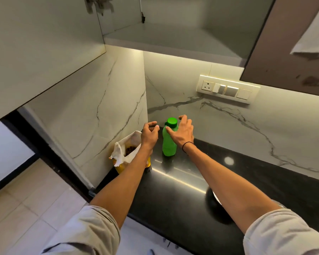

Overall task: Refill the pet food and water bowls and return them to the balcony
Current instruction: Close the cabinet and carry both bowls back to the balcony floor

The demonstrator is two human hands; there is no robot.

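Reaching toward the far left corner of the glossy black stone countertop (247, 181), both bare arms stretch out from rolled grey sleeves. The left hand (150, 134) hovers with fingers loosely curled and holds nothing, just above the open mouth of a yellow pet food bag (126, 155) with a white inner lining, which stands at the counter's left edge against the marble-patterned side wall; brown kibble shows inside. No writing on the bag can be read. The right hand (182, 134), a thin black band on its wrist, is spread with relaxed fingers and lies against the shoulder of a green plastic water bottle (169, 142) with a green screw cap; whether it grips the bottle cannot be told. The bottle stands upright near the back corner, just right of the bag, and bears no legible label. A cream switch panel (227, 89) with a socket sits on the marble back wall (265, 129). Above, an open grey wall cabinet (164, 37) shows a bare shelf.
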